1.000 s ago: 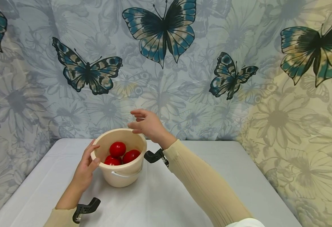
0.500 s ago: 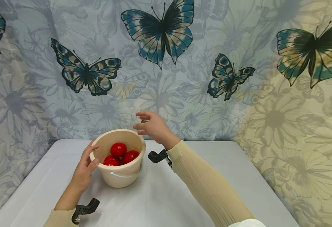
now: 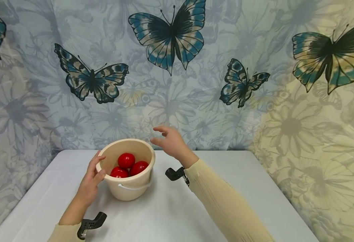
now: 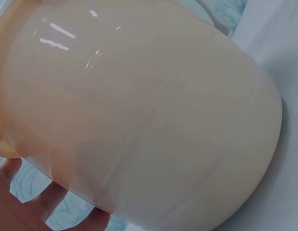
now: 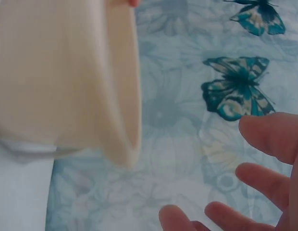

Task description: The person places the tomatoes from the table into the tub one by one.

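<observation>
A cream plastic bucket (image 3: 128, 191) stands on the table, its mouth toward me. Inside lie three shiny red balls that look like tomatoes (image 3: 126, 160). My left hand (image 3: 90, 183) holds the bucket by its left rim, one finger over the edge and the thumb at the front. In the left wrist view the bucket's side (image 4: 154, 115) fills most of the picture, with fingertips against it. My right hand (image 3: 172, 143) hovers beyond the rim on the right, fingers spread and holding nothing. The right wrist view has its fingers (image 5: 264, 185) apart from the bucket (image 5: 57, 72).
The bucket's thin white handle (image 3: 134, 187) hangs down at the front. A white cloth covers the table (image 3: 213, 201). Behind it rises a backdrop (image 3: 177, 97) printed with flowers and butterflies. Black wrist mounts (image 3: 92, 223) sit on both forearms.
My right hand has drawn away from the bucket's rim, rightward and slightly down. The left hand and the bucket have stayed nearly still.
</observation>
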{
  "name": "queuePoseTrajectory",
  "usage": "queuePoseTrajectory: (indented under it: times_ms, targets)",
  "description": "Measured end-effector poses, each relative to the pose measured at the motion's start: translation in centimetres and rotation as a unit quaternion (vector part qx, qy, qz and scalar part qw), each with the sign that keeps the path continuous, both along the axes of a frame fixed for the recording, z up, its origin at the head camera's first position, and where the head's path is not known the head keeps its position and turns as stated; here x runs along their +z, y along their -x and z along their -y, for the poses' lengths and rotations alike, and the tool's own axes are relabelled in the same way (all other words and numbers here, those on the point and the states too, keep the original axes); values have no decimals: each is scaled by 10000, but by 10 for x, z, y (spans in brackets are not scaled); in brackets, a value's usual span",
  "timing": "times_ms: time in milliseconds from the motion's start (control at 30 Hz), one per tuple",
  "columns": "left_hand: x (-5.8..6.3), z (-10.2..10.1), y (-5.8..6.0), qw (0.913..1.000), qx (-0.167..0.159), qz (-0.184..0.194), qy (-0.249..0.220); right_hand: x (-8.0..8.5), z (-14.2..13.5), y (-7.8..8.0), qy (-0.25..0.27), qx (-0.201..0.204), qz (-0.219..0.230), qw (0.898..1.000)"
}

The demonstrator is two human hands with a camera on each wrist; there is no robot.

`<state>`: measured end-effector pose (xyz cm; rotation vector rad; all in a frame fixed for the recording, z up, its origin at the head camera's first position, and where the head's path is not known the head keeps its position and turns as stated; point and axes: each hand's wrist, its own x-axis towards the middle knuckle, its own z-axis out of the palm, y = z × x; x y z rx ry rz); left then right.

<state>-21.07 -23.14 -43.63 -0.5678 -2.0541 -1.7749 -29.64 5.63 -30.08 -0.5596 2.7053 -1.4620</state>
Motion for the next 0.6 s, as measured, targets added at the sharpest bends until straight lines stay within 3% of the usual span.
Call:
queuePoseTrajectory:
  times_ms: [100, 300, 433, 533, 600]
  targets:
    - [-2, 1, 0, 10000, 3, 18, 13, -2, -4, -1, -691, -47, -407, 9968]
    - [-6, 2, 2, 9998, 15, 121, 142, -2, -14, 3, -1134, -281, -509, 9918]
    - [-2, 4, 2, 9988, 247, 165, 392, -2, -20, 8, -1397, -421, -596, 9875]
    - [9, 8, 3, 9932, 524, 194, 1018, -2, -28, 11, -1847, -648, -754, 9778]
    - [23, 11, 3, 9827, 654, 356, 1696, -1, -33, 12, -2198, -848, -821, 9684]
